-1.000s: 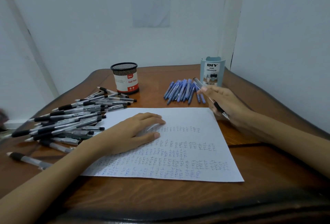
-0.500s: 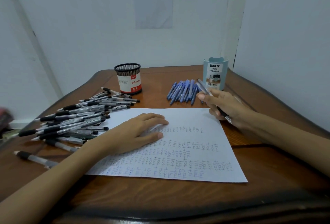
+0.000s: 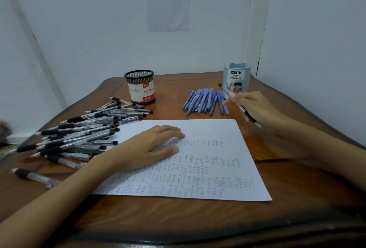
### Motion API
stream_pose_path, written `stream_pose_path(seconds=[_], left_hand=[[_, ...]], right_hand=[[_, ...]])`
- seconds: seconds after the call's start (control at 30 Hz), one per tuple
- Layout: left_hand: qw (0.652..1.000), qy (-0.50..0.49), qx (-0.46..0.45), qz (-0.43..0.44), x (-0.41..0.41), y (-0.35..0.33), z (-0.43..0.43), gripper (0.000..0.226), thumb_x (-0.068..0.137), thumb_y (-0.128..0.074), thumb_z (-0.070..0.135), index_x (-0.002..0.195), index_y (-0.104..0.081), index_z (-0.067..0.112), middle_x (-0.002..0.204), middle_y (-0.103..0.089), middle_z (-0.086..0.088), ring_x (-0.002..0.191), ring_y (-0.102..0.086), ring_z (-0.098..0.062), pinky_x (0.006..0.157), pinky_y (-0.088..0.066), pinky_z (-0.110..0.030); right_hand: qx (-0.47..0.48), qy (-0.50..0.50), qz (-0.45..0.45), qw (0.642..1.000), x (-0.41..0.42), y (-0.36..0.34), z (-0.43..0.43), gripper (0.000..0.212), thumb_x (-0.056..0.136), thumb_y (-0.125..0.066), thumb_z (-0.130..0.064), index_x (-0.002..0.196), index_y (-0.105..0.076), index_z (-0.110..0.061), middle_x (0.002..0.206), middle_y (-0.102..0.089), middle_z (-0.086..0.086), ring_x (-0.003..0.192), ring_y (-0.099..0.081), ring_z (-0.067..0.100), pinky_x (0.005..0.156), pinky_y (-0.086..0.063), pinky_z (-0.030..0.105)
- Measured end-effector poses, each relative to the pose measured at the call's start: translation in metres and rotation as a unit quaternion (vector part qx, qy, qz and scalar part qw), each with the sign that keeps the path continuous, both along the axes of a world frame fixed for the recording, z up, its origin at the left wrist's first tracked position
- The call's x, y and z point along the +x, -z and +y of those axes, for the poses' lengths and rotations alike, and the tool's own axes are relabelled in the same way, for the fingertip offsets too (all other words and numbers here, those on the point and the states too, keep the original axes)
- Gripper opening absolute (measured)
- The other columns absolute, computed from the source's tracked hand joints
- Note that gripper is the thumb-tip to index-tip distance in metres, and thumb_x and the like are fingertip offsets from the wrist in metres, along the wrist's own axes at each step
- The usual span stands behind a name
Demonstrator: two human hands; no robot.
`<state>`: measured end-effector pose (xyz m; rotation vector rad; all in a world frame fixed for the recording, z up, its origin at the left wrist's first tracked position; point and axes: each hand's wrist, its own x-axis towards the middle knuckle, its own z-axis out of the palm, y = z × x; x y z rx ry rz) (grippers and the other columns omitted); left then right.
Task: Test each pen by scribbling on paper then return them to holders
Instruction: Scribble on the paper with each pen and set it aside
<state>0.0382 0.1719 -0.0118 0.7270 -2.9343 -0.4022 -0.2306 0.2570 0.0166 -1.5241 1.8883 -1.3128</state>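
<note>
Scribbled paper (image 3: pixel 210 131) on wooden table (image 3: pixel 178 218) (dark, glossy), pale walls (image 3: pixel 89 30).

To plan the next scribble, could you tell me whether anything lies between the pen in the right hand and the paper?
Nothing visible does. Only bare table separates the pen held by the right hand from the right edge of the paper; the left hand rests farther left on it.

Plain room corner: wooden table (image 3: pixel 178 220), white walls (image 3: pixel 99 30), taped notice (image 3: pixel 168 0).

Blue pens (image 3: pixel 206 100), blk mesh holder (image 3: pixel 139 86)
</note>
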Motion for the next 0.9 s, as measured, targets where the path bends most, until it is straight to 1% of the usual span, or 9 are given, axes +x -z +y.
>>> stream_pose_path(seconds=[0.07, 0.13, 0.2, 0.27, 0.33, 0.43, 0.6, 0.8, 0.9], left_hand=[[1.000, -0.002, 0.002, -0.001, 0.001, 0.000, 0.000, 0.053, 0.087, -0.031, 0.057, 0.138, -0.034, 0.041, 0.145, -0.029, 0.021, 0.127, -0.026, 0.009, 0.101, -0.019, -0.010], [1.000, 0.000, -0.002, 0.001, 0.001, 0.000, -0.001, 0.053, 0.088, -0.029, 0.059, 0.138, -0.034, 0.041, 0.145, -0.030, 0.021, 0.127, -0.026, 0.009, 0.099, -0.018, -0.006], [1.000, 0.008, -0.003, 0.003, 0.001, 0.001, -0.003, 0.058, 0.085, -0.026, 0.065, 0.138, -0.033, 0.043, 0.145, -0.029, 0.022, 0.126, -0.025, 0.011, 0.095, -0.019, -0.002], [1.000, 0.012, 0.000, 0.006, 0.002, 0.003, -0.004, 0.064, 0.080, -0.023, 0.071, 0.137, -0.033, 0.045, 0.145, -0.030, 0.023, 0.125, -0.025, 0.012, 0.094, -0.019, -0.002], [1.000, 0.013, 0.002, 0.009, 0.002, 0.003, -0.006, 0.066, 0.078, -0.021, 0.073, 0.137, -0.033, 0.045, 0.145, -0.030, 0.023, 0.125, -0.026, 0.011, 0.095, -0.019, -0.005], [1.000, 0.015, -0.002, 0.010, 0.002, 0.004, -0.007, 0.068, 0.077, -0.021, 0.074, 0.137, -0.033, 0.045, 0.145, -0.030, 0.023, 0.125, -0.026, 0.011, 0.096, -0.019, -0.006], [1.000, 0.019, -0.007, 0.019, 0.001, 0.005, -0.008, 0.065, 0.079, -0.023, 0.072, 0.137, -0.034, 0.044, 0.145, -0.030, 0.022, 0.125, -0.027, 0.010, 0.094, -0.019, -0.004], [0.999, 0.019, -0.016, 0.026, 0.001, 0.005, -0.008, 0.055, 0.085, -0.028, 0.063, 0.136, -0.036, 0.043, 0.144, -0.031, 0.022, 0.125, -0.028, 0.009, 0.096, -0.021, -0.004], [0.999, 0.003, -0.040, 0.036, 0.004, 0.002, -0.005, 0.050, 0.089, -0.033, 0.058, 0.135, -0.040, 0.040, 0.143, -0.033, 0.019, 0.125, -0.034, 0.004, 0.103, -0.031, -0.018]], right_hand=[[0.031, 0.037, 0.131, 0.990, -0.013, -0.006, -0.001, 0.030, 0.096, -0.047, -0.033, 0.104, -0.069, -0.014, 0.065, -0.059, 0.005, 0.052, -0.048, 0.014, 0.045, -0.035, 0.015], [0.067, 0.077, 0.240, 0.965, -0.027, -0.006, -0.005, 0.031, 0.094, -0.054, -0.029, 0.117, -0.064, -0.010, 0.096, -0.066, 0.009, 0.072, -0.054, 0.017, 0.052, -0.038, 0.018], [0.095, 0.103, 0.296, 0.945, -0.037, -0.003, -0.008, 0.038, 0.091, -0.058, -0.024, 0.124, -0.058, -0.007, 0.116, -0.062, 0.013, 0.084, -0.057, 0.020, 0.057, -0.042, 0.022], [0.113, 0.118, 0.331, 0.929, -0.042, 0.000, -0.008, 0.044, 0.088, -0.060, -0.023, 0.129, -0.052, -0.008, 0.124, -0.059, 0.015, 0.093, -0.060, 0.024, 0.063, -0.044, 0.024], [0.129, 0.130, 0.366, 0.912, -0.042, 0.000, -0.008, 0.048, 0.088, -0.059, -0.026, 0.133, -0.047, -0.012, 0.124, -0.058, 0.013, 0.093, -0.058, 0.023, 0.063, -0.045, 0.025], [0.153, 0.127, 0.420, 0.886, -0.040, 0.002, -0.007, 0.046, 0.090, -0.056, -0.033, 0.132, -0.046, -0.016, 0.118, -0.060, 0.009, 0.082, -0.051, 0.016, 0.048, -0.036, 0.020], [0.180, 0.117, 0.452, 0.866, -0.036, 0.004, -0.008, 0.046, 0.093, -0.051, -0.043, 0.131, -0.048, -0.018, 0.089, -0.053, -0.002, 0.075, -0.051, 0.010, 0.046, -0.032, 0.016], [0.119, 0.132, 0.484, 0.857, -0.030, 0.004, -0.006, 0.046, 0.094, -0.048, -0.045, 0.134, -0.045, -0.023, 0.110, -0.063, 0.006, 0.079, -0.051, 0.012, 0.048, -0.030, 0.015], [0.078, 0.112, 0.470, 0.872, -0.020, 0.004, -0.005, 0.041, 0.094, -0.049, -0.042, 0.132, -0.049, -0.025, 0.122, -0.061, 0.005, 0.101, -0.058, 0.018, 0.062, -0.042, 0.020]])
